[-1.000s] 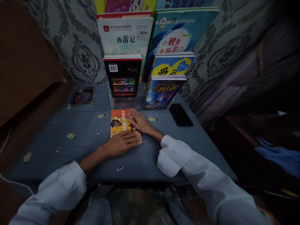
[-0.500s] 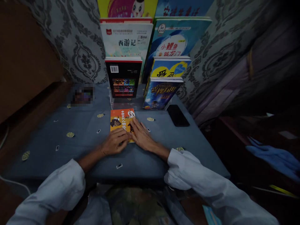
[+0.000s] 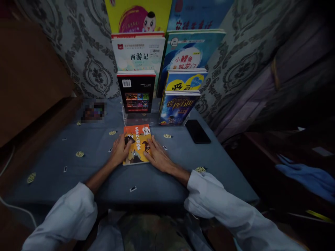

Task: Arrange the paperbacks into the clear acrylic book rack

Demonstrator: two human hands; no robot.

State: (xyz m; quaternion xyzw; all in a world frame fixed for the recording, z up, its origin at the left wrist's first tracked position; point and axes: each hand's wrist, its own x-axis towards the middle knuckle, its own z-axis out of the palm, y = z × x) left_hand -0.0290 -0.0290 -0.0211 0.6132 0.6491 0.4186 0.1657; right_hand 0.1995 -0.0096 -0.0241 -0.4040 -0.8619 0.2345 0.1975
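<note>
An orange and yellow book point(image 3: 137, 141) with white Chinese characters and a dark horse on its cover lies face up on the table. My left hand point(image 3: 119, 150) is at its left edge, the thumb over the cover and the fingers along the side. At the right edge my right hand point(image 3: 159, 155) takes the book the same way, its thumb pressed on the cover. Between them the two hands hold the book by its sides. The fingertips beneath or behind the edges are partly hidden.
Just behind the book stands a clear stand point(image 3: 142, 119) with several upright books, among them a black one point(image 3: 137, 92) and a blue one point(image 3: 176, 109). A black phone point(image 3: 198, 131) lies right of it. Blue-grey patterned cloth point(image 3: 86, 181) covers the table.
My left hand has moved from the book's lower part to its left edge, uncovering most of the cover. My right hand stays at the right edge. The view has tilted slightly upward.
</note>
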